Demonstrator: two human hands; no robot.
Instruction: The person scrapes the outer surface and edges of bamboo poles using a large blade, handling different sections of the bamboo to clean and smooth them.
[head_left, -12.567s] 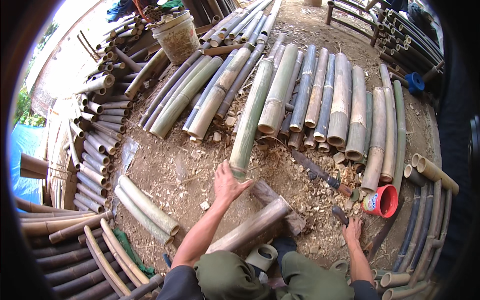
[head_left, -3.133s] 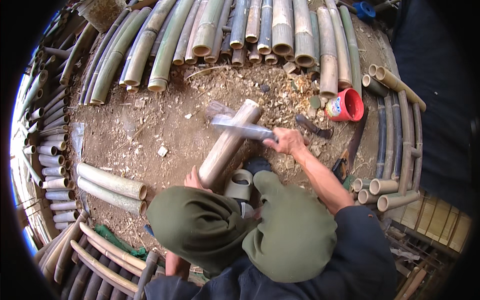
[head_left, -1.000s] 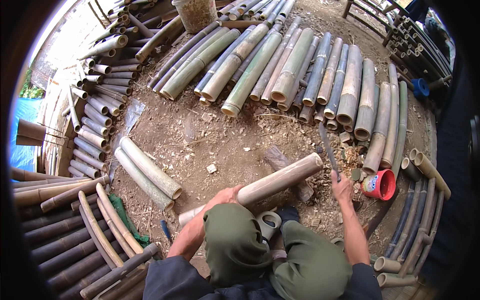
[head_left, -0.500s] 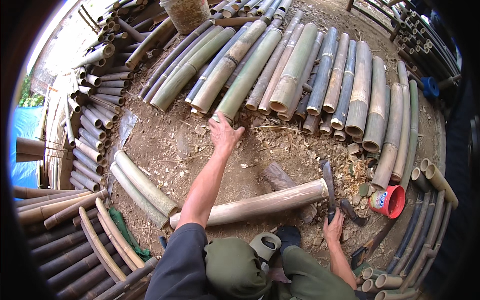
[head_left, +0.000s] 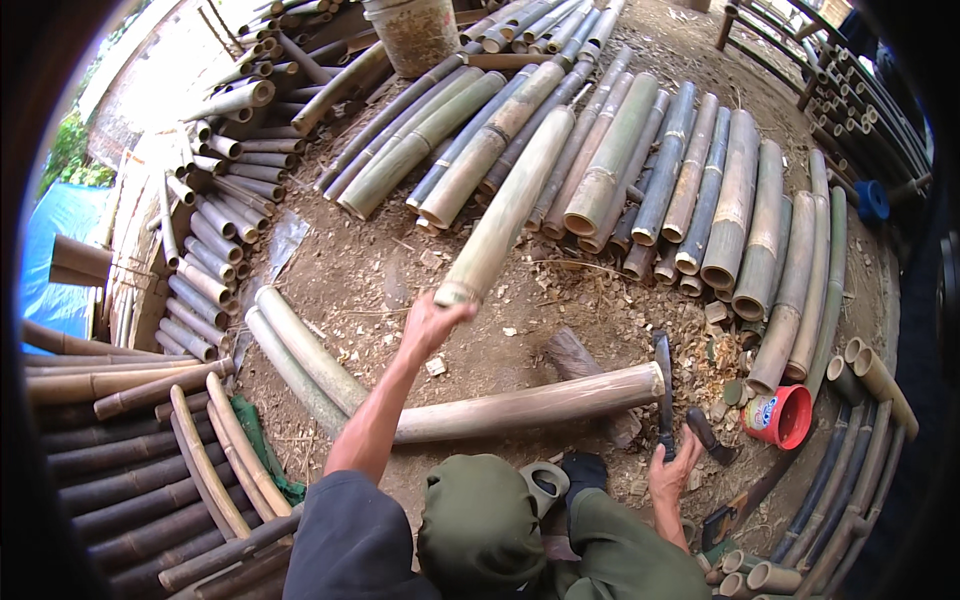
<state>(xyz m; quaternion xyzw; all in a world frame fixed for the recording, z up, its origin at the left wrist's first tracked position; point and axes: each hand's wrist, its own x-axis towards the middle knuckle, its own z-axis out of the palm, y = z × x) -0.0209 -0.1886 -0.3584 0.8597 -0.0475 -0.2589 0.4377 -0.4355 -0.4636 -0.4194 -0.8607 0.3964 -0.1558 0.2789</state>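
Note:
My left hand (head_left: 438,325) grips the near end of a pale green bamboo pole (head_left: 510,215), which slants out of the row on the ground. Close to my knees, my right hand (head_left: 676,475) has its fingers apart, with the black handle of a machete (head_left: 663,385) at its thumb and fingertips. The machete's blade points away from me, beside the cut end of a peeled bamboo pole (head_left: 530,405). That pole lies crosswise in front of me, its right part over a wooden block (head_left: 572,357).
A row of bamboo poles (head_left: 735,200) spans the far side. Two pale poles (head_left: 300,350) lie at left. A dark short tool (head_left: 708,435), a red tub (head_left: 779,417) and a handsaw (head_left: 735,515) sit at right. Bamboo stacks (head_left: 130,480) flank me; wood chips litter the dirt.
My left hand has pulled the green bamboo pole toward me, out of the row. The fingers of my right hand have spread at the machete handle. The whole view has shifted slightly.

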